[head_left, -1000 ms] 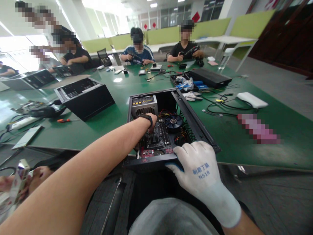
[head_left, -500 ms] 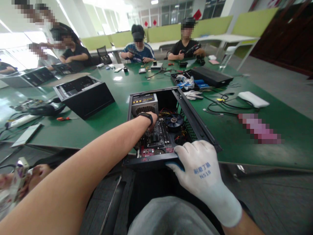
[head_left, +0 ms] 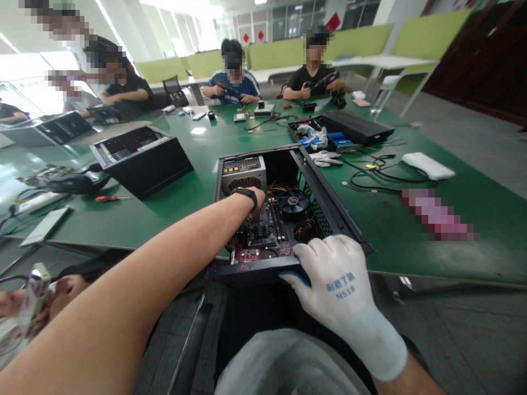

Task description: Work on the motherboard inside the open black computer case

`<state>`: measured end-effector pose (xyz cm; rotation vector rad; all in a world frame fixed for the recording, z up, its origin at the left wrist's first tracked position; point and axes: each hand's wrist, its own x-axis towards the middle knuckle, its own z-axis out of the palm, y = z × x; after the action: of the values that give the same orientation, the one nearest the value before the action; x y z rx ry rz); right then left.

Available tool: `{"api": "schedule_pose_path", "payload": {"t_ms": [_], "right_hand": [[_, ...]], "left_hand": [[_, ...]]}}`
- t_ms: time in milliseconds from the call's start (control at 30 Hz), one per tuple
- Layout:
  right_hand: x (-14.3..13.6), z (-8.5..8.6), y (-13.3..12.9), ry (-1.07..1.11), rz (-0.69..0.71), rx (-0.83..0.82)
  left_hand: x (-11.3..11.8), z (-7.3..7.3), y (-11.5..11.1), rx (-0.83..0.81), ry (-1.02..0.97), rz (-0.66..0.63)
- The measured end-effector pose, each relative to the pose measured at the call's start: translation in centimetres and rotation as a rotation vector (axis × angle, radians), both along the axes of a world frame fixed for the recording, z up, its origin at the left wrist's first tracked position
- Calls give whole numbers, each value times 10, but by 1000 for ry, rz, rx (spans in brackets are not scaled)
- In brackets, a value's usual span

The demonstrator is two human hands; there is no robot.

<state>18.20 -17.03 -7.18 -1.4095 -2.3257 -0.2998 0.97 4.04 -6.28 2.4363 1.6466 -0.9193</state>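
Observation:
A black computer case (head_left: 335, 203) lies open at the table's near edge. Inside it are a grey power supply (head_left: 245, 175), a motherboard (head_left: 263, 233) and a round black fan (head_left: 293, 204). My left hand (head_left: 258, 202), bare with a black wristband, reaches into the case just below the power supply; its fingers are hidden behind the wrist, so what they touch cannot be made out. My right hand (head_left: 340, 274), in a white glove with blue print, is wrapped round the near rim of the case at its right corner.
Another black case (head_left: 152, 164) stands tilted to the left, with an orange-handled screwdriver (head_left: 107, 198) before it. On the right lie a tray with gloves (head_left: 313, 137), black cables (head_left: 370, 170) and a white pouch (head_left: 428, 165). Several people sit round the green table (head_left: 444, 258).

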Motion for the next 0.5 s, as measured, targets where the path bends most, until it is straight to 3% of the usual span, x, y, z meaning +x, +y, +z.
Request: {"api": "schedule_pose_path", "payload": {"t_ms": [500], "right_hand": [[0,-1,-1,-9,1,20]], "left_hand": [[-1,-7,4,-8,42,-45]]}}
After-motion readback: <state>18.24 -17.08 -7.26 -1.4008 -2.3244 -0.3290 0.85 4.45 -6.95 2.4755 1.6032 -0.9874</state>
